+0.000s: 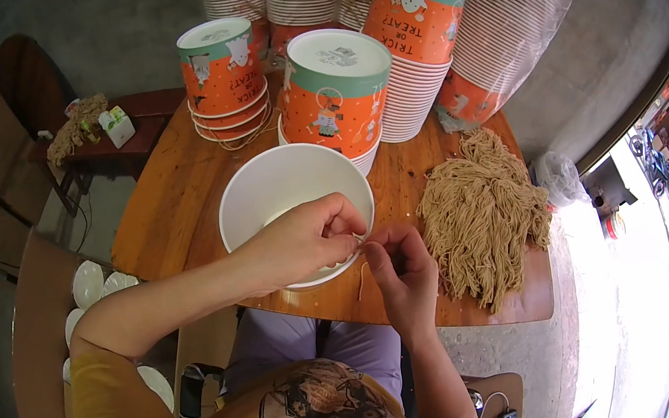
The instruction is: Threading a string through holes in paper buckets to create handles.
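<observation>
A white paper bucket [257,188] sits at the table's near edge, its mouth tilted up toward me. My left hand [310,232] reaches across the mouth, thumb and fingers pinched at the right side of the rim. Just beside it, my right hand [401,273] pinches too, its fingertips meeting those of the left. A thin tan cord [361,283] runs between the two hands, and a loose end hangs below them outside the bucket. Fingers hide how the cord passes the rim. To the right of my right hand lies a large heap of tan cords [485,220].
Upside-down orange and green buckets [334,113] stand nested in stacks along the far side of the wooden table [164,210]. A bagged stack [511,23] leans at the back right. Left, a dark bench [141,121] bears more cord and a small box. White discs [88,283] lie lower left.
</observation>
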The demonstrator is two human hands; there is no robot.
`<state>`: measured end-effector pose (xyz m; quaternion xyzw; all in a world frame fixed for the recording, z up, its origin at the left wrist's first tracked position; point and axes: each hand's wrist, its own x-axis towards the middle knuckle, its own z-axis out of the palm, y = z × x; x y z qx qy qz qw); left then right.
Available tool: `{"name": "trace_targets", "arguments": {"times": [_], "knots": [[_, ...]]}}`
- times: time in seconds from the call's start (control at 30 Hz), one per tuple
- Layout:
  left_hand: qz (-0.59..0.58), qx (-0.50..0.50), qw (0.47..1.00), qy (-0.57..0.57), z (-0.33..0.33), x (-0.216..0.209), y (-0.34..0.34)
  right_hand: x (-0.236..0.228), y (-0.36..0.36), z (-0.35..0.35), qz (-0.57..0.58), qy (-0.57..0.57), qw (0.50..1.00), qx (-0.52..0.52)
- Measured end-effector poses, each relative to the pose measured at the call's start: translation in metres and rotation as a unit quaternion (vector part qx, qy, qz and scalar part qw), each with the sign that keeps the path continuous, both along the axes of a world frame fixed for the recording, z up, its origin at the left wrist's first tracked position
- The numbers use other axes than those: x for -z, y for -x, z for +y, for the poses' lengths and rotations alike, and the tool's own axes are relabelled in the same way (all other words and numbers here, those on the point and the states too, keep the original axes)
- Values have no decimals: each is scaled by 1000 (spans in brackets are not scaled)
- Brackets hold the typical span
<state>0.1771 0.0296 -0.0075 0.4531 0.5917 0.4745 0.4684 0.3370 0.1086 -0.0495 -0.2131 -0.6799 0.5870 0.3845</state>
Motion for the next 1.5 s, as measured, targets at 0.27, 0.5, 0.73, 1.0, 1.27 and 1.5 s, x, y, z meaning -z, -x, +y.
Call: {"name": "trace_targets", "arguments": {"times": [0.27,0.5,0.73,1.0,1.27,1.5], "knots": [[15,-10,999,-34,-1,-7,-2,0,0,-1,-11,-4,1000,0],[-60,-14,997,-40,1,-11,-4,2,2,-3,13,-3,1000,9],[-58,-8,998,-22,1,-11,-5,0,0,-4,36,103,994,-14],[-65,-17,998,-15,1,-13,-5,-7,-3,-5,28,141,989,-17],[-58,-6,998,-37,0,-10,-7,-2,-1,3,-17,-18,999,31],[-58,2,998,-35,0,-12,-7,0,0,2,-12,-38,997,60]]}}
